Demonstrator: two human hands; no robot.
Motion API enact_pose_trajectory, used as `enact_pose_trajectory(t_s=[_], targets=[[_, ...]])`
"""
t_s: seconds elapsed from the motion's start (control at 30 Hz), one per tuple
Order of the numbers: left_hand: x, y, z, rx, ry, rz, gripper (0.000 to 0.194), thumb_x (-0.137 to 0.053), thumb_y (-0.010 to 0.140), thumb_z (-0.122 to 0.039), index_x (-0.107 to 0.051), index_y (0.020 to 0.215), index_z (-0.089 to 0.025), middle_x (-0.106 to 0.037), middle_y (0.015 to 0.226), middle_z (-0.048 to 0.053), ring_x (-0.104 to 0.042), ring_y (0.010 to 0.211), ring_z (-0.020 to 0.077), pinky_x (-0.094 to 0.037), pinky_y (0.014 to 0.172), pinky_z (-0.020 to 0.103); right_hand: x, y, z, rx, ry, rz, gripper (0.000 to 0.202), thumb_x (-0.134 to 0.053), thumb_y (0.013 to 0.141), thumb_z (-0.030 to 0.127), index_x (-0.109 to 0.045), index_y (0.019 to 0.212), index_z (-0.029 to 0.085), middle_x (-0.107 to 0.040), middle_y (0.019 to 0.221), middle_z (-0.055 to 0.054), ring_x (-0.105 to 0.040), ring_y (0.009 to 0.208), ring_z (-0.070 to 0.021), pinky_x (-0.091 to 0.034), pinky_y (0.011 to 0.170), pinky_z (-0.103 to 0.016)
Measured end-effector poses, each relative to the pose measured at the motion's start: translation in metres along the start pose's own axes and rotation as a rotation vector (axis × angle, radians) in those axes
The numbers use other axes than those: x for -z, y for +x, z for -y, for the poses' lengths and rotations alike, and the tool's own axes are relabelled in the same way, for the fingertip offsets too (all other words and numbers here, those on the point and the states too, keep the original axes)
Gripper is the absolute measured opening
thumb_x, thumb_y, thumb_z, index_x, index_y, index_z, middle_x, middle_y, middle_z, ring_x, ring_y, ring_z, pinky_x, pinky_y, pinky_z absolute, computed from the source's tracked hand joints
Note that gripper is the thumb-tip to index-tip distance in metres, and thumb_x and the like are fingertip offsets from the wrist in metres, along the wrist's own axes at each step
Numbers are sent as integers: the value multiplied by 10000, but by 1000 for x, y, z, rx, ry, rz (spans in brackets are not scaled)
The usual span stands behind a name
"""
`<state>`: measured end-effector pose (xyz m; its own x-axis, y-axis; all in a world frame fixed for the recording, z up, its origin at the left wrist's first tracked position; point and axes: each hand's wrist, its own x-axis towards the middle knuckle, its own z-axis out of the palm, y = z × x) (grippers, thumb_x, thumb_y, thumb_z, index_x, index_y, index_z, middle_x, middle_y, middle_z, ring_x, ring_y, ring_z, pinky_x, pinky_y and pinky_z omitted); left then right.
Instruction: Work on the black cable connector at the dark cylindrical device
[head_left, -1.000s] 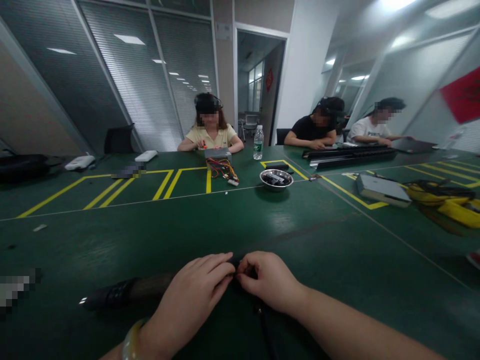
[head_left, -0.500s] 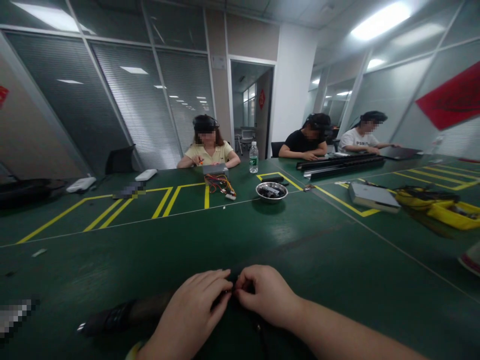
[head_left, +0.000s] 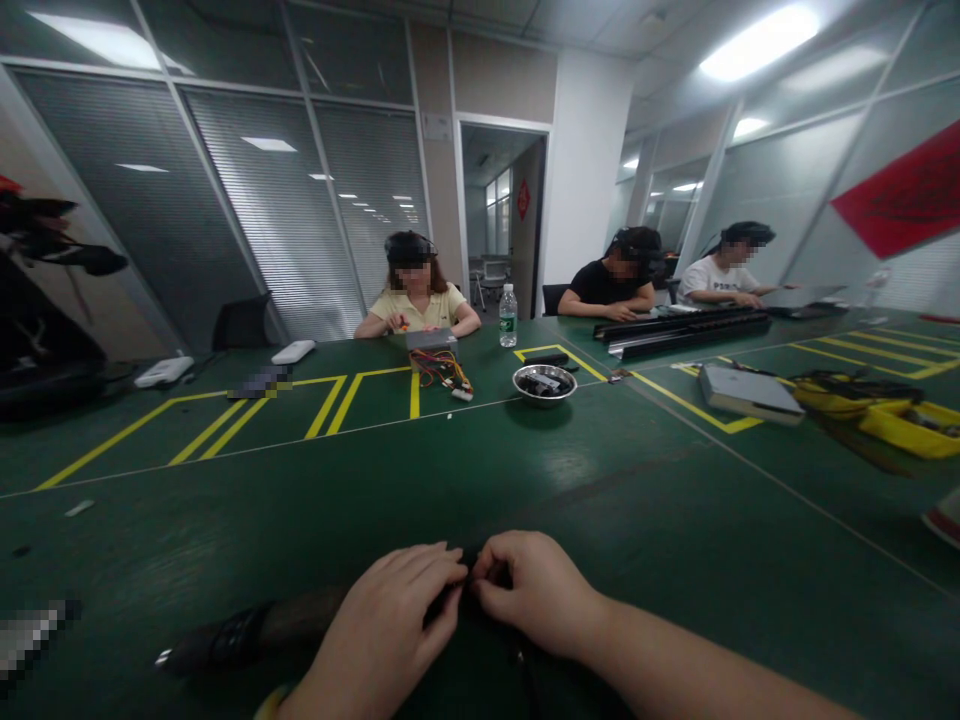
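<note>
My left hand [head_left: 394, 615] lies over a dark, rounded, tube-like object [head_left: 296, 615] on the table, fingers bent and pressed together. That object's left end [head_left: 217, 640] has black rings and a small shiny tip; the rest is hidden under my hand. Beside it, my right hand [head_left: 536, 590] is closed in a pinch, its fingertips meeting those of my left hand. Whatever is pinched between the fingertips is too small and dark to make out. A thin black cord or rod [head_left: 525, 675] shows below my right wrist.
Ahead on the green table [head_left: 360, 500] stand a metal bowl [head_left: 544, 400] of dark parts, a water bottle [head_left: 508, 315] and a grey box with coloured wires [head_left: 431, 350]. Right are a flat grey case [head_left: 750, 393] and yellow trays [head_left: 911, 425]. Three people sit opposite.
My hands stay almost in the same place, fingertips together. At far left, a dark figure or chair with something red on top has come into view. The laptop lid at the far right looks raised.
</note>
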<state>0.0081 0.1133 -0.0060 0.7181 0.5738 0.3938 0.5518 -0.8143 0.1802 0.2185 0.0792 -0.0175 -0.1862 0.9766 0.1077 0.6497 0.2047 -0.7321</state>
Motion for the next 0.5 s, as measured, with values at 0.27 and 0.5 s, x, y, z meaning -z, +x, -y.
enact_pose_trajectory(t_s=[0.27,0.5], targets=[[1,1,0,-4,-1,10,269,-577,858,-180,-687,1085,-274,-716,1147,16,-676,1060,244,-559,927,467,1,-2,4,-19,3,11,106,-630,782,238,-717,840,219,-714,777,20,-630,687,-121,-405,611,-196],[2,0,1,-27,10,28,260,-564,885,-184,-680,1097,-280,-712,1163,9,-673,1071,242,-562,924,483,1,0,3,-9,-26,7,103,-626,786,233,-716,833,217,-714,771,19,-632,688,-120,-405,621,-200]])
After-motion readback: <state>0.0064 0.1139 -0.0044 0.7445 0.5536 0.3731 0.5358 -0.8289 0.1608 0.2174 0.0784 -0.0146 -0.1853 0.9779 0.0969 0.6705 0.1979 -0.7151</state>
